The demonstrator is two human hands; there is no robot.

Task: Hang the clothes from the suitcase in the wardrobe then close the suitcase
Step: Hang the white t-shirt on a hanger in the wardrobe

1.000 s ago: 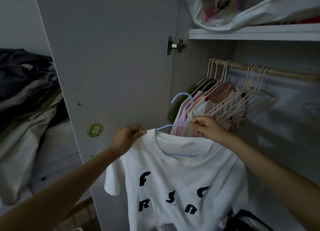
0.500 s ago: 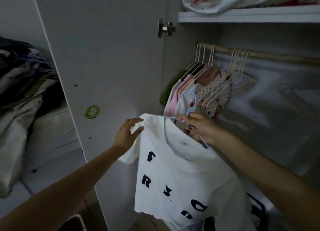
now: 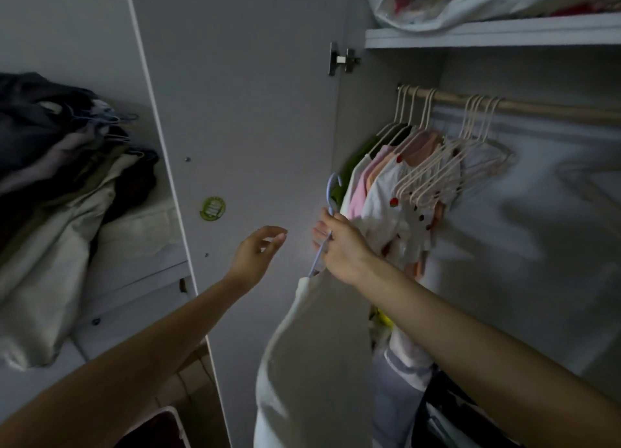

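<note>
**At the wardrobe door: one hand grips the hanger, the other is free**

In front of the open wardrobe door (image 3: 242, 111), the right hand (image 3: 339, 246) is curled around the neck of a light blue hanger (image 3: 331, 192), fingers closed on the wire just below its hook. The hook points upward, well below the wooden rail (image 3: 537, 106) and not on it. A white T-shirt (image 3: 285, 363) hangs from this hanger, seen edge-on, draping down between the door and the wardrobe interior.

The left hand (image 3: 257, 251) hovers near the door's face, just left of the right hand and apart from it. Its fingers are loosely spread and slightly bent, holding and touching nothing.

On the rail, a cluster of pale pink hangers (image 3: 437, 175) carries small garments (image 3: 386, 195) in white, pink and green, pushed to the left end. Above, a shelf (image 3: 487, 34) bears a white plastic bag (image 3: 470, 4). Left of the door, a heap of clothes (image 3: 60, 179) lies piled.
</note>
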